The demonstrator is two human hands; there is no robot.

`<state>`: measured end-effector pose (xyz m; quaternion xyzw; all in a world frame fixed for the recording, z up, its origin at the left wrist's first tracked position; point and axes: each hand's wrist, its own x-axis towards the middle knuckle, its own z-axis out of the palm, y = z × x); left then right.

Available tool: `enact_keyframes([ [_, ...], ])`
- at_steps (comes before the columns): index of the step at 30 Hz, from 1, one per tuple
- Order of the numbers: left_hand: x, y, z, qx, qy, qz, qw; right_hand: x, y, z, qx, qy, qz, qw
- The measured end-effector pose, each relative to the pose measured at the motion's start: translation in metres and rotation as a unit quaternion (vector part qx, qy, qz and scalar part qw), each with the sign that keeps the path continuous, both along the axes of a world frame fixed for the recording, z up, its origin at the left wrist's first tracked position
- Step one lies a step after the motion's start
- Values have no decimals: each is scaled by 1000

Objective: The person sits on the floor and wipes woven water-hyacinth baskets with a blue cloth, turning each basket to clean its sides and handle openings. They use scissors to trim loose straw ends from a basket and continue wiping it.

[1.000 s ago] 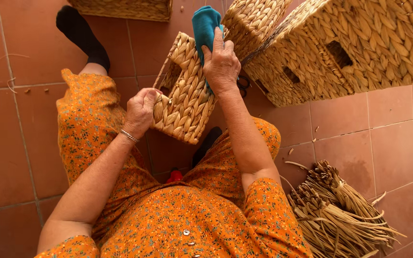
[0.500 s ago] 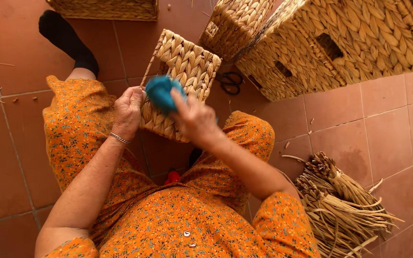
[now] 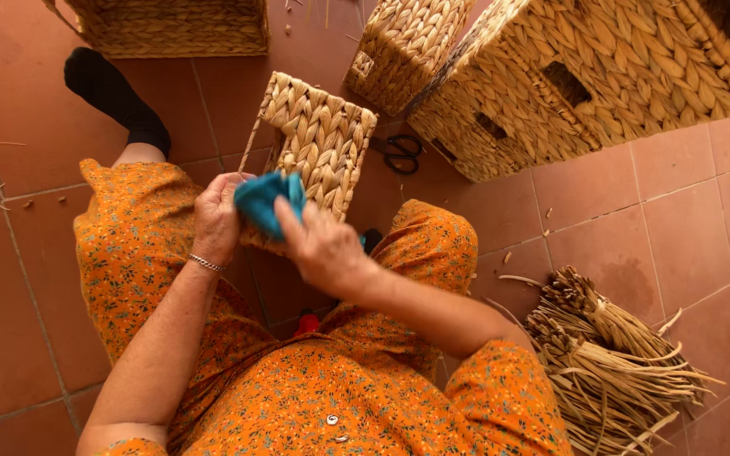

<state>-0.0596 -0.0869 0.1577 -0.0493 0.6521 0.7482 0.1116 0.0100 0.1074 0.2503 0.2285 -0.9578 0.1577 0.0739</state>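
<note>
Since half a second ago the blue cloth has slid down and left across the small woven basket, from near its middle to its lower-left edge; the basket itself looks tilted a little more upright over the lap.

Right hand: forearm comes in from lower right, wrist bent, back of hand up, fingers clenched on the cloth and pressing it to the basket's near corner.

Left hand: arm runs up from lower left, thin bracelet at the wrist, fingers curled around the basket's lower-left edge — grasping it, just beside the cloth.

Basket sits above the knees, propped on the orange flowered dress, open frame side to the left, plaited face toward the camera.

Around it, on the terracotta tile floor:
- large woven box with rectangular cut-outs, top right
- smaller woven basket leaning against it, small pale tag on its corner, too small to make out
- another woven basket at top left, partly out of frame
- black-handled scissors between the held basket and the large box
- bundle of dry straw fibre, lower right — near the right elbow
- black sock on the foot, upper left
</note>
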Motion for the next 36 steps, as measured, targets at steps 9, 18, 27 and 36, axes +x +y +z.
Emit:
enact_keyframes([
  [9,8,5,11,-89,53,-12,995,-125,52,-39,-4,81,-142,987],
  [18,15,-3,4,-18,14,1,1000,-79,19,-30,9,86,-134,987],
  [27,21,-6,12,10,26,-6,1000,19,8,4,-61,16,-2,998],
  [36,14,-26,41,-109,12,-43,993,-97,72,-21,-171,-4,-222,960],
])
